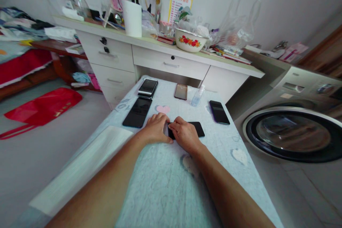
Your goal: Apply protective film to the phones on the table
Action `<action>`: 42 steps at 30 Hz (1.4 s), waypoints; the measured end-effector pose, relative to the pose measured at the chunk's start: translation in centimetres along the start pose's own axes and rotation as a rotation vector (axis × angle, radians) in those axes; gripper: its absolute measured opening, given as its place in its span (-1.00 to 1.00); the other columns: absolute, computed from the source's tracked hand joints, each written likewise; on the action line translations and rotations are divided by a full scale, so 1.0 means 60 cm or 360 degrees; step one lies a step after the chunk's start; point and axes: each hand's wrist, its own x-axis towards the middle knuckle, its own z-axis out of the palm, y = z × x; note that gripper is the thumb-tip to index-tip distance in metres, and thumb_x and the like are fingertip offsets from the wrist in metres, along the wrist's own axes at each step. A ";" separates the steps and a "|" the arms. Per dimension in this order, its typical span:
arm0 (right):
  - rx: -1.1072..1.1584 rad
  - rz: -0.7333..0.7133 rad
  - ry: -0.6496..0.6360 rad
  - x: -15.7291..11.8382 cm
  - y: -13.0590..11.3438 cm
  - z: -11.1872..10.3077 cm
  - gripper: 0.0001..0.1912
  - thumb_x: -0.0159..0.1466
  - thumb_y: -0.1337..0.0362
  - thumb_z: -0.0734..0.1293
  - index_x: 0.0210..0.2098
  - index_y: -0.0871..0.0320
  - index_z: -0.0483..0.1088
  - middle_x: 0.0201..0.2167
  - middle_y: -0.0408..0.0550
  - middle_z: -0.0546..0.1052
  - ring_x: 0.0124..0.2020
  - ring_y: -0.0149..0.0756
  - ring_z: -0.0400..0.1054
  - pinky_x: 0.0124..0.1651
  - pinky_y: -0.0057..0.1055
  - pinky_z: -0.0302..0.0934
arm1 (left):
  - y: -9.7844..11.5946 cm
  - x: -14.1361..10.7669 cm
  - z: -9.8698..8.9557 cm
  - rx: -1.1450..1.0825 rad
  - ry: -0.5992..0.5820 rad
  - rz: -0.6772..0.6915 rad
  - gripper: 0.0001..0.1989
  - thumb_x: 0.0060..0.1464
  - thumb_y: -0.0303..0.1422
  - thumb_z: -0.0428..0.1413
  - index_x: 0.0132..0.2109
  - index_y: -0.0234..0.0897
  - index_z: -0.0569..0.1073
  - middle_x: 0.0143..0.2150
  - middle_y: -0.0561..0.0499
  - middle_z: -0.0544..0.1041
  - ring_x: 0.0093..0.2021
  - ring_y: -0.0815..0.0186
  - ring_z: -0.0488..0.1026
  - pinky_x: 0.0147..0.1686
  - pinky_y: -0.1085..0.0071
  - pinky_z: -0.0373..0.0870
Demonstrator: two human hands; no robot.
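Observation:
A black phone [197, 128] lies crosswise on the light blue tablecloth [157, 178]. My left hand [157, 128] rests at its left end, thumb and fingers spread apart around that end. My right hand [185, 131] lies over the phone's left half, with bent fingers pressed together on its surface; whatever is beneath the fingertips is hidden. Left of my hands is a larger dark phone [138, 112], and beyond it a small stack of phones [148, 87]. A brownish phone case [181, 92] and a clear spray bottle [197, 96] stand farther back. Another dark phone [219, 112] is at the right.
Behind the table runs a white desk [112, 55] bearing a flowered bowl [190, 41], a white paper roll [131, 19] and plastic bags. A washing machine [294, 114] stands at the right. A red bag [50, 105] lies on the floor at the left.

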 end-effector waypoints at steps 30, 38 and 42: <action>-0.0096 0.0086 0.0000 0.019 -0.001 0.012 -0.72 0.40 0.26 0.12 -0.12 0.06 0.46 -0.22 -0.08 0.43 -0.33 -0.39 0.33 -0.33 -0.48 0.09 | 0.004 -0.001 -0.003 0.0023 0.0001 -0.0022 -0.30 -0.35 -0.03 0.27 -0.05 -0.19 0.27 0.05 -0.10 0.29 0.08 0.00 0.23 0.02 0.15 0.24; -0.0103 0.0121 -0.0016 0.023 0.002 0.012 -0.71 0.41 0.23 0.12 -0.13 0.06 0.47 -0.20 -0.07 0.43 -0.32 -0.38 0.34 -0.31 -0.46 0.12 | -0.002 0.000 0.003 0.0011 0.0029 -0.0011 -0.27 -0.36 -0.01 0.27 -0.03 -0.16 0.25 0.07 -0.09 0.29 0.10 0.00 0.22 0.03 0.14 0.24; -0.0114 0.0118 -0.0014 0.020 0.004 0.010 -0.70 0.42 0.23 0.11 -0.13 0.06 0.48 -0.20 -0.07 0.43 -0.32 -0.38 0.34 -0.30 -0.46 0.12 | -0.003 0.000 0.004 0.0006 0.0036 -0.0012 -0.27 -0.36 -0.01 0.27 -0.02 -0.17 0.26 0.06 -0.09 0.29 0.10 0.00 0.22 0.04 0.14 0.23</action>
